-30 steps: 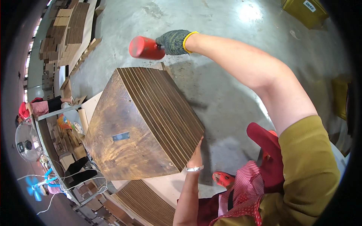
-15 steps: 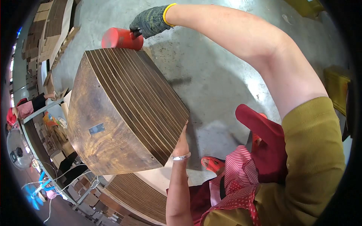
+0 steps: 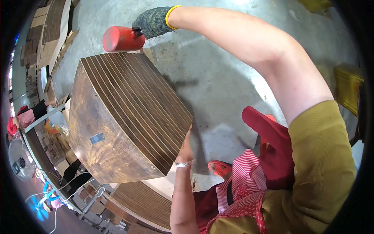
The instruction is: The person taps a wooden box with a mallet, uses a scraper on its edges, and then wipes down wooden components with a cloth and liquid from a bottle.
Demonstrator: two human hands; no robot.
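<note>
Over a grey floor [image 3: 218, 78], a thick stack of brown boards [image 3: 132, 105] sits left of centre. The gloved right hand [image 3: 152, 23] is wrapped around the handle of a red mallet [image 3: 121, 39], just by the stack's far edge; whether they touch is unclear. The bare left hand [image 3: 184, 150] rests against the near right side, its fingers too hidden to judge their spread. Already gathered, the boards look nearly flush; what remains can't be told.
</note>
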